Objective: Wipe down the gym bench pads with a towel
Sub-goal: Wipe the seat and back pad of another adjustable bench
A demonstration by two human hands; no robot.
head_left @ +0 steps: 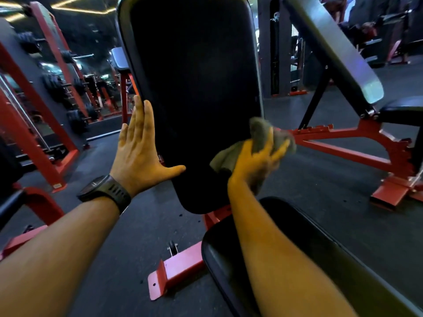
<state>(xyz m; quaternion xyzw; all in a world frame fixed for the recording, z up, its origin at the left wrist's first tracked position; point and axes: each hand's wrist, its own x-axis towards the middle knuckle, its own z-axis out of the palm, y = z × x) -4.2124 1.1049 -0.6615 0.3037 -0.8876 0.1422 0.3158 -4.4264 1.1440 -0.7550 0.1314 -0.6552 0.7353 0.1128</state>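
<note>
Left hand (139, 154) flat on back pad (196, 88), right hand (254, 163) clutching towel (261, 133), second bench (332, 46) beside

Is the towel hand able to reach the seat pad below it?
Probably yes. The right hand grips the towel by the back pad, and nothing lies between it and the seat pad.

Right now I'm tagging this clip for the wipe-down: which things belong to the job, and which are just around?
In the job: towel, held in the right hand; back pad, with the left hand flat on its edge; seat pad.
Just around: plates, red rack, watch.
</note>
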